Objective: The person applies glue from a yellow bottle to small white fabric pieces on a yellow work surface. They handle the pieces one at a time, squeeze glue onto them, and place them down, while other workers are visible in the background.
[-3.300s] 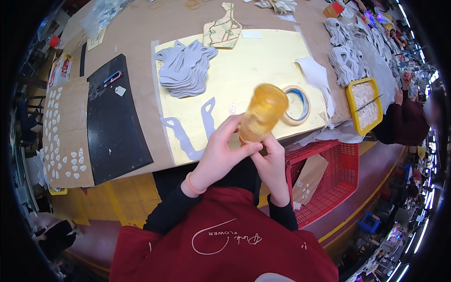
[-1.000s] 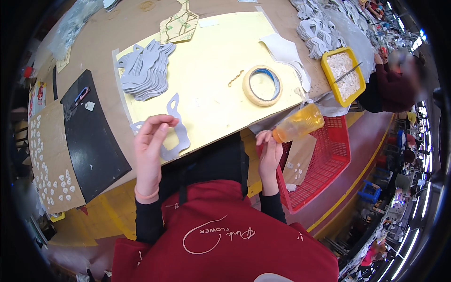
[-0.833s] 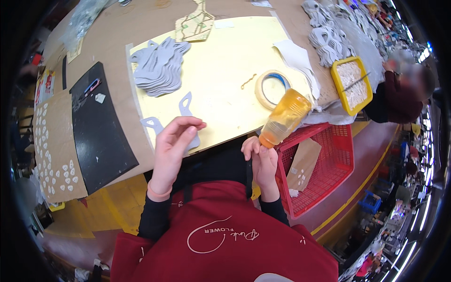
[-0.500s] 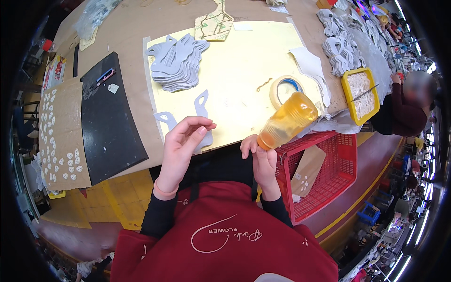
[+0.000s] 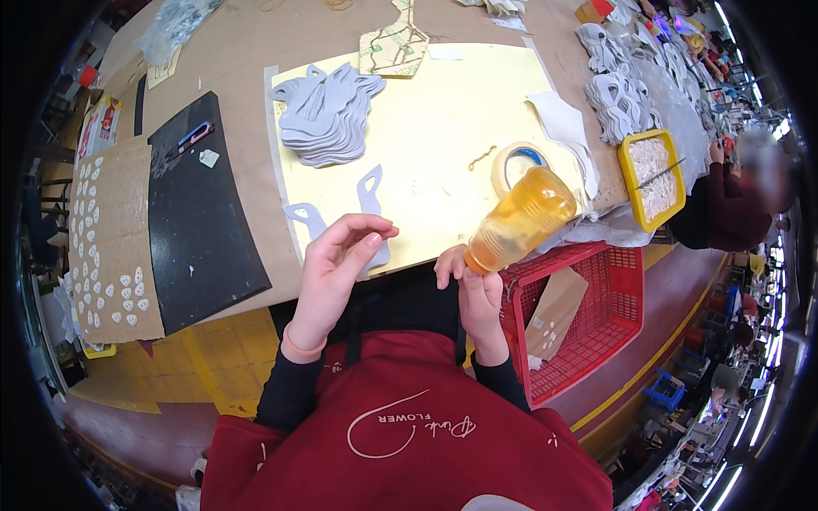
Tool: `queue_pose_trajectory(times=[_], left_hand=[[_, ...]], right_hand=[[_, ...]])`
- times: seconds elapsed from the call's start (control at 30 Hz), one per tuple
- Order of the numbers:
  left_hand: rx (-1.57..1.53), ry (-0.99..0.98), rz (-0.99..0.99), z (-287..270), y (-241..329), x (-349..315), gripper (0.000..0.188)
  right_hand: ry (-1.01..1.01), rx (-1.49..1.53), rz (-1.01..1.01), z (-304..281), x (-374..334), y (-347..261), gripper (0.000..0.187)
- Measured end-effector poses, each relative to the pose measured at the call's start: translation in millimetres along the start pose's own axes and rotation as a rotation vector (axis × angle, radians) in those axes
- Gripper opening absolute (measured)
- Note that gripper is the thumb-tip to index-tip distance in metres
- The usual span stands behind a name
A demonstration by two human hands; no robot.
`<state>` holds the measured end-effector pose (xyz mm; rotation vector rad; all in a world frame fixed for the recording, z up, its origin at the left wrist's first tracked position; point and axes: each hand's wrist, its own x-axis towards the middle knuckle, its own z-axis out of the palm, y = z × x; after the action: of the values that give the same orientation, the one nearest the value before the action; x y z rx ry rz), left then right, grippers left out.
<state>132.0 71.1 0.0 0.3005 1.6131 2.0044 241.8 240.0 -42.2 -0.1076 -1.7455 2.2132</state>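
Note:
My right hand (image 5: 474, 289) grips the narrow end of an orange translucent plastic bottle (image 5: 520, 220), which tilts up and to the right above the table's near edge. My left hand (image 5: 335, 266) hovers just left of it, fingers curled and pinched together, holding nothing that I can see. Under the left hand a grey U-shaped cut piece (image 5: 368, 204) lies on the yellow sheet (image 5: 443, 128). A stack of the same grey pieces (image 5: 328, 115) sits at the far left of that sheet.
A tape roll (image 5: 514, 163) lies beside the bottle. A black mat (image 5: 200, 221) and a brown card with small white pieces (image 5: 106, 238) lie left. A red basket (image 5: 588, 315) stands at my right, a yellow tray (image 5: 652, 175) beyond. Another person (image 5: 733, 204) sits far right.
The bottle, earlier held in both hands, went down to the right in my right hand alone, then came back up toward the table edge. My left hand drew back from the grey piece.

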Motion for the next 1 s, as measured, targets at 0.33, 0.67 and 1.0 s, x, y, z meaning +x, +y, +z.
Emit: queue_pose_trajectory(times=[0.33, 0.67, 1.0], left_hand=[[-0.006, 0.035, -0.011, -8, -3, 0, 0.017], [0.034, 0.038, -0.001, -6, -8, 10, 0.018], [0.066, 0.076, -0.003, -3, -5, 9, 0.018]], right_hand=[[0.619, -0.431, -0.602, -35, -8, 15, 0.024], [0.749, -0.956, 0.072, -130, -60, 50, 0.029], [0.830, -0.517, 0.097, -120, -47, 69, 0.030]])
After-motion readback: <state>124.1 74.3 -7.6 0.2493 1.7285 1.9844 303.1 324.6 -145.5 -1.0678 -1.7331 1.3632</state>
